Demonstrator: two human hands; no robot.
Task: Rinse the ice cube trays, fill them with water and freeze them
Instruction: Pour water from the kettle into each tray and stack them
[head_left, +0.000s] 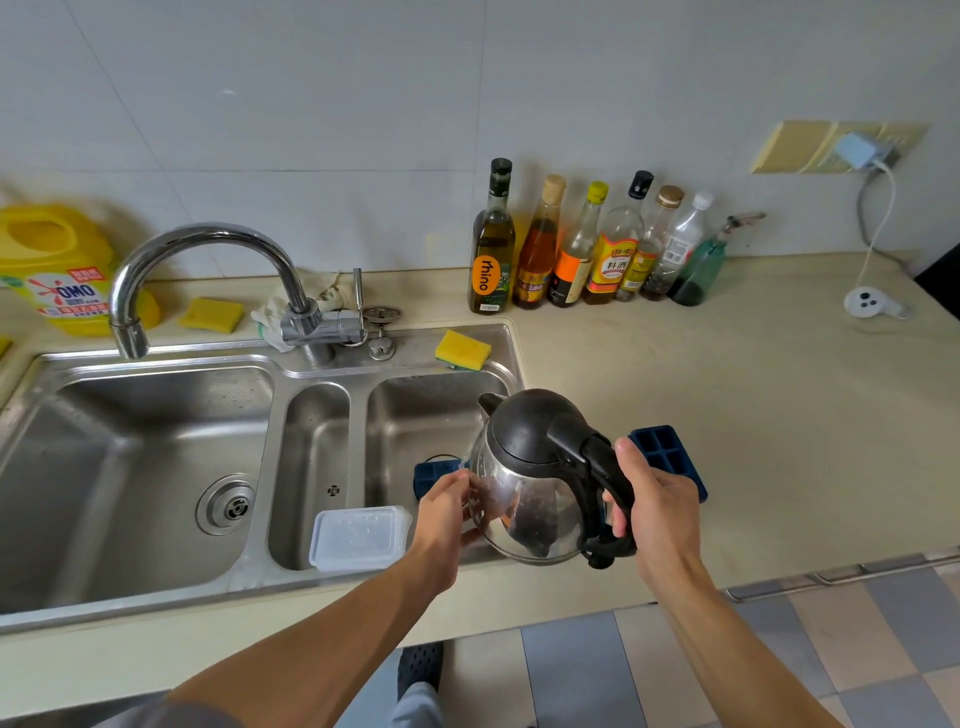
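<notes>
White tiles cover the wall (363, 104) at the top of the frame. Below it, a long pale counter (727, 415) runs across the right side. A big steel sink (156, 358) with three bowls fills the left and middle, and its bent tap (208, 239) hangs over the left bowl. No water is coming out. A yellow soap jug (57, 270) stands at the far left, and a row of bottles (571, 249) stands by the wall in the upper middle.

Low in the middle is a glass kettle (524, 441) with a black lid. The right hand (654, 509) grips its black handle. The left hand (441, 512) touches the glass side, but I cannot tell if it holds on or just props it.

One blue ice tray (662, 449) lies on the counter just behind the right hand. A second blue tray (434, 475) peeks out by the right bowl, behind the left hand. I cannot see water in either one. It looks like filling is about to begin, and freezing comes after that.

A clear plastic box (358, 538) sits on the front edge of the sink, and a yellow sponge (462, 349) lies at its back corner.
</notes>
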